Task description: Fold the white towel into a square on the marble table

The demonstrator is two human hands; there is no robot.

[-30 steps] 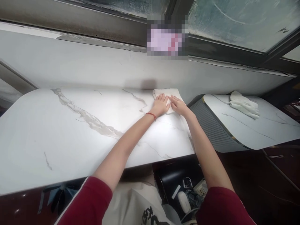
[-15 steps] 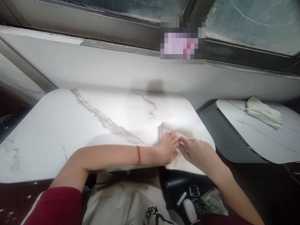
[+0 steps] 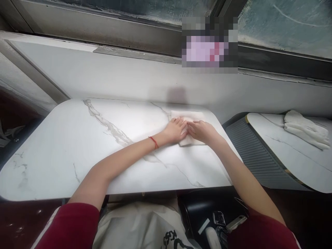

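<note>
A folded off-white cloth [image 3: 193,140] lies flat on the white marble-patterned table [image 3: 135,121], toward its back right. On the cloth's left part rests my left hand [image 3: 176,130], palm down with fingers spread; a red string circles that wrist. My right hand [image 3: 202,131] is on the cloth's right part, its fingertips touching or nearly touching those of the left. Its thumb and fingers are apart, and both hands press on the cloth from above.
At the right stands a second marble-patterned table [image 3: 275,138] with a crumpled cloth [image 3: 306,129]. A wall [image 3: 116,76] and window frame rise behind. Below the near edge is a black seat [image 3: 197,204] holding small items, including a white case [image 3: 212,238].
Both hands and the cloth have moved away from me, from the table's near edge toward its back right. The view has shifted slightly.
</note>
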